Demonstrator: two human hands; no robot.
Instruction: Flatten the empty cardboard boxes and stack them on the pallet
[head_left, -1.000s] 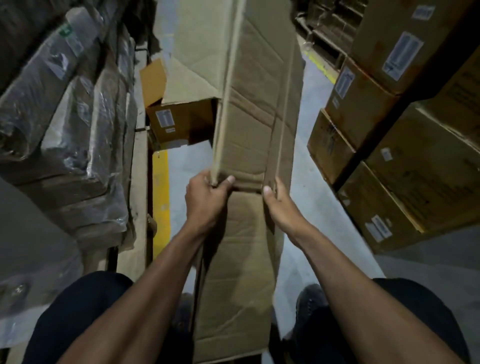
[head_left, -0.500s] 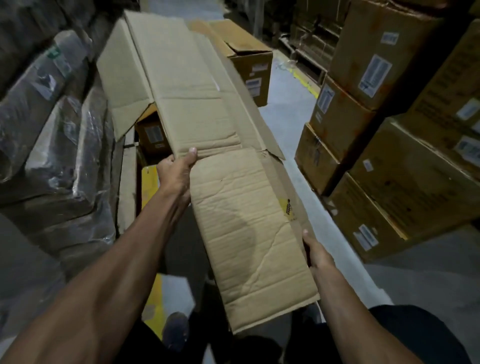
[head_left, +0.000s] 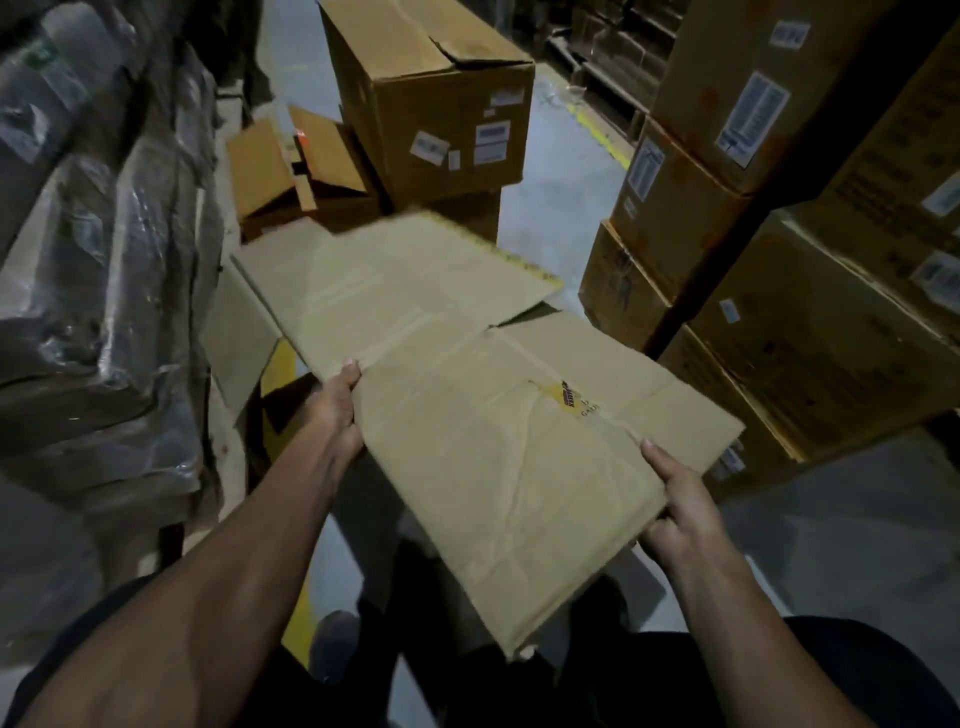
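Fingers of left hand (head_left: 336, 410) curled under near-left edge of flattened box (head_left: 483, 415), thumb on top; right hand (head_left: 675, 506) pinched right edge likewise. Box hung tilted above floor, flaps ahead. Pallet not identifiable. Advice: grip even, lower it level.
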